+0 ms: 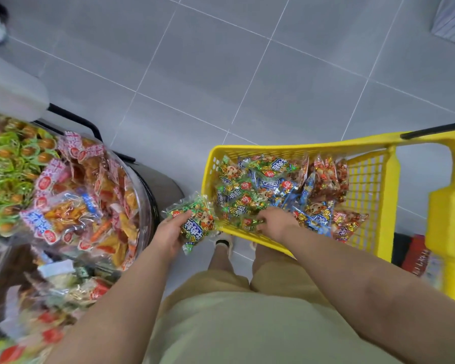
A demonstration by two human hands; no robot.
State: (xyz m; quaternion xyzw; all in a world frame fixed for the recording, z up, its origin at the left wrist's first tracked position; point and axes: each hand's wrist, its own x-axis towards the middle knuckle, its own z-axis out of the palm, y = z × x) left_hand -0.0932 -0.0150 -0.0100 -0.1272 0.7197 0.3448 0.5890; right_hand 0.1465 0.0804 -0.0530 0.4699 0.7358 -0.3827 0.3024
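A yellow plastic shopping basket (371, 185) stands on the right, filled with several green, blue and red snack packets (263, 187). My left hand (168, 232) grips a small bunch of green snack packets (195, 219) just outside the basket's left corner. My right hand (273, 220) reaches over the basket's near rim, its fingers curled around green packets lying inside.
A round display bin (139, 185) on the left holds orange-and-red snack packets (90, 195) and green ones (8, 164). More packets lie lower left. Grey tiled floor (221, 74) stretches ahead. The yellow basket handle post (449, 224) rises at right. My feet show below the basket.
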